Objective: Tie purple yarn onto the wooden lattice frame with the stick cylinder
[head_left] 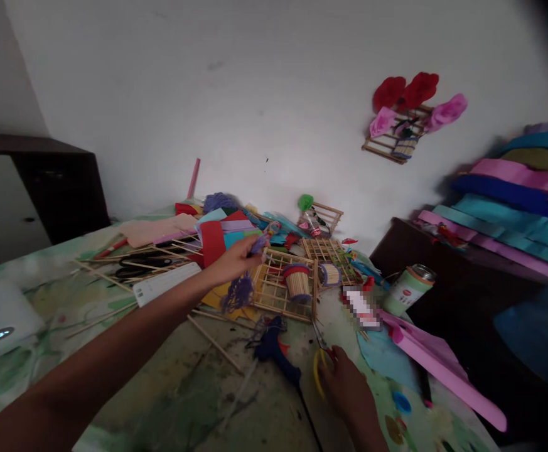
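My left hand (233,258) reaches over the table, its fingers pinched on purple yarn (258,244) at the upper left corner of a stick lattice frame (274,300). A bunch of loose purple yarn (238,294) hangs just below that hand. Fixed on the frame is a small pot of sticks (297,282) with a red rim and a purple base. Low on the right, my right hand (349,386) grips scissors (321,370) by their yellow handles, the blades pointing toward the frame's lower right corner. A blue glue gun (276,355) lies between my hands.
Behind lie a second lattice (333,254), coloured paper (213,242), sticks and a white power strip (167,282). At right are a green jar (405,290) and a pink paper roll (452,376). A flower-decked lattice (386,147) hangs on the wall.
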Tool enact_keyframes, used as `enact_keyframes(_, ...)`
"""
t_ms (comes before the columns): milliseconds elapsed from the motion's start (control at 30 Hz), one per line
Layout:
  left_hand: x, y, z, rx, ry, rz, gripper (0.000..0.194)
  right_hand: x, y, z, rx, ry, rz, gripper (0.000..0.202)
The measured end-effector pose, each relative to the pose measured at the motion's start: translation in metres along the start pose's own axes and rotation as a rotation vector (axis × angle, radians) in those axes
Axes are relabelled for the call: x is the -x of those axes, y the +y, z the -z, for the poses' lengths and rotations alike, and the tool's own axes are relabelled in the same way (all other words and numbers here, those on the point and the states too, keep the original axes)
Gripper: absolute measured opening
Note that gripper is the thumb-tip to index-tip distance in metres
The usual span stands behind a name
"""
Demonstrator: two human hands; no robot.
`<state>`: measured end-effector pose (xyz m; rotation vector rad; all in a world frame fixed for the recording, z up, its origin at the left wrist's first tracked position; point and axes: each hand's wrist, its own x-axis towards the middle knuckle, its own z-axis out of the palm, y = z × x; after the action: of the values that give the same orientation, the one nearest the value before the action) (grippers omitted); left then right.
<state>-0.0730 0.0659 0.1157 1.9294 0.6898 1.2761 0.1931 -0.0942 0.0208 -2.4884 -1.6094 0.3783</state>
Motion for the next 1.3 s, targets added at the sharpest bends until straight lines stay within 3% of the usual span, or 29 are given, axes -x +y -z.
enact_keyframes(133,-0.03,0.031,0.013,0.235,0.091,0.022,0.017,-0.007,0.006,-0.003,0.142,-0.024,0.088,0.048)
enact_keyframes(233,-0.039,0.057,0.019,0.427,0.102,0.021,0.014,-0.003,0.006,0.007,0.192,-0.017,0.103,0.04)
enact_keyframes(333,-0.039,0.079,0.015,0.547,0.04,0.072,0.008,0.004,-0.01,0.028,0.128,0.141,0.145,0.037)
enact_keyframes(400,-0.036,0.088,0.006,0.568,-0.024,0.137,0.007,0.005,-0.036,0.042,-0.139,0.343,0.272,0.042)
enact_keyframes(467,-0.032,0.093,-0.006,0.56,-0.095,0.169,0.007,0.001,-0.072,0.053,-0.56,0.391,0.447,0.051)
enact_keyframes(533,-0.029,0.093,-0.017,0.545,-0.14,0.174,0.011,-0.008,-0.112,0.057,-0.925,0.348,0.604,0.055)
enact_keyframes(600,-0.026,0.09,-0.022,0.525,-0.145,0.174,0.013,-0.018,-0.146,0.055,-1.156,0.219,0.718,0.049)
enact_keyframes(733,-0.022,0.078,-0.011,0.483,-0.038,0.148,0.013,-0.025,-0.175,0.038,-1.302,0.097,0.765,0.021)
enact_keyframes(967,-0.022,0.059,0.043,0.504,0.319,0.121,0.006,0.006,-0.142,0.008,-1.1,-0.098,0.69,0.017)
enact_keyframes(1133,-0.034,0.056,0.077,0.553,0.457,0.041,0.006,0.019,-0.106,-0.006,-0.971,-0.26,0.632,0.029)
enact_keyframes(1200,-0.039,0.06,0.089,0.572,0.502,0.024,0.008,0.02,-0.091,-0.011,-0.855,-0.241,0.617,0.031)
enact_keyframes(1300,-0.043,0.069,0.096,0.614,0.551,-0.005,0.01,0.019,-0.078,-0.017,-0.618,-0.112,0.634,0.039)
